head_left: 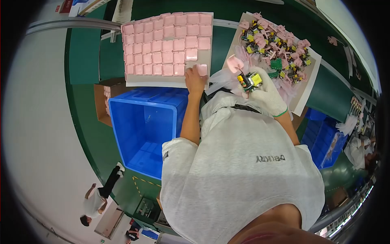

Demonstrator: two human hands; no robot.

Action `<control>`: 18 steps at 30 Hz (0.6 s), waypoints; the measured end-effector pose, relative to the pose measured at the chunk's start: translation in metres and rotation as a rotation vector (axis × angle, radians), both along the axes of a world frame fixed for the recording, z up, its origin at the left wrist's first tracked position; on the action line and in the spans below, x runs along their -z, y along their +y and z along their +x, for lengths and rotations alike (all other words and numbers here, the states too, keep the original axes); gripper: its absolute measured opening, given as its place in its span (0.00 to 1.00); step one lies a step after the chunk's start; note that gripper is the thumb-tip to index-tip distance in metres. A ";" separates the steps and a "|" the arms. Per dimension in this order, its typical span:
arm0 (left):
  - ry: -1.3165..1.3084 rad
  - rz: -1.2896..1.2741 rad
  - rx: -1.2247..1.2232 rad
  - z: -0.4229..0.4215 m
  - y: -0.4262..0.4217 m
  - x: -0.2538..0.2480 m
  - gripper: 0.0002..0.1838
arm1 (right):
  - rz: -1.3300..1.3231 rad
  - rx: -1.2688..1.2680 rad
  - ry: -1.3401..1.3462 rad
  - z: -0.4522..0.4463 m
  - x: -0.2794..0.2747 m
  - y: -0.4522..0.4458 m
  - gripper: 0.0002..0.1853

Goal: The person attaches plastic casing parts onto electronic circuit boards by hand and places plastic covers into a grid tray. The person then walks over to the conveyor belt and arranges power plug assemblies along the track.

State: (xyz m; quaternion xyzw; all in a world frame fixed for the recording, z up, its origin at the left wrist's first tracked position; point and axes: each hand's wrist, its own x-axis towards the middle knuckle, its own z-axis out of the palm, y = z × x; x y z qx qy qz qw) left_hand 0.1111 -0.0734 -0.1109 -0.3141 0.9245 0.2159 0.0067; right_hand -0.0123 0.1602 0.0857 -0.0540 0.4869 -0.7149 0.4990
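My left hand (195,80), bare, reaches to the lower right corner of a cardboard sheet (197,82). Its fingertips are closed at the edge of a pink square plastic case (201,69). Rows of similar pink cases (156,46) cover most of that sheet. In a white knitted glove, my right hand (268,94) grips a small circuit board (250,81) with a yellow-wrapped transformer. A pink plastic piece (235,64) sits just beyond this board; whether the two are joined is hard to tell. The glove hides part of the board.
Circuit boards with pink parts (280,49) are heaped on another cardboard sheet (310,77) at right. A blue bin (142,130) stands below the left sheet, beside a carton (101,103). More blue bins (325,140) are at right. Another person (97,201) is far lower left.
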 end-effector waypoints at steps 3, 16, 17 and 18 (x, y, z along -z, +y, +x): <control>-0.035 0.004 -0.029 -0.005 -0.010 0.001 0.34 | 0.055 -0.005 0.165 0.000 0.005 0.000 0.32; 0.224 0.828 -0.056 -0.032 0.023 -0.096 0.48 | -0.019 0.042 0.290 0.007 0.024 -0.021 0.34; 0.338 0.963 -0.005 -0.031 0.033 -0.113 0.48 | -0.032 0.051 0.261 0.009 0.026 -0.022 0.34; 0.455 1.094 0.047 -0.029 0.040 -0.124 0.48 | -0.036 0.043 0.259 0.010 0.029 -0.023 0.34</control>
